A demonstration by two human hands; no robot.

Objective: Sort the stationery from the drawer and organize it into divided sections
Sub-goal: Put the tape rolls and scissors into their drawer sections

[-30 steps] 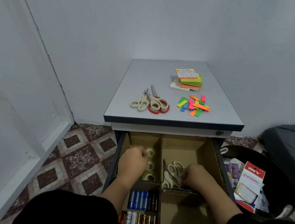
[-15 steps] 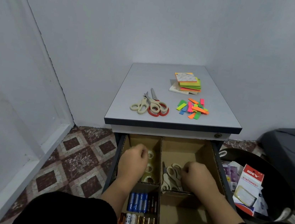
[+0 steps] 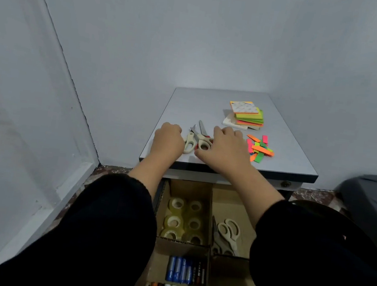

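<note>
Flanking cream-handled scissors (image 3: 197, 139): left hand (image 3: 168, 138) fisted, right hand (image 3: 223, 148) fingers spread, touching.

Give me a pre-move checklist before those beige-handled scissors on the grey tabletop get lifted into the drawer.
1. Beige-handled scissors within reach between both hands: ok.
2. Right hand on the handles: ok; firm grip: cannot tell.
3. Left hand closed beside them; holding anything: cannot tell.
4. Cardboard scissors section has space beside the scissors already there: ok.
5. Blades closed: not ok, tips look apart.
6. Red ring under the handles left behind: cannot tell.
</note>
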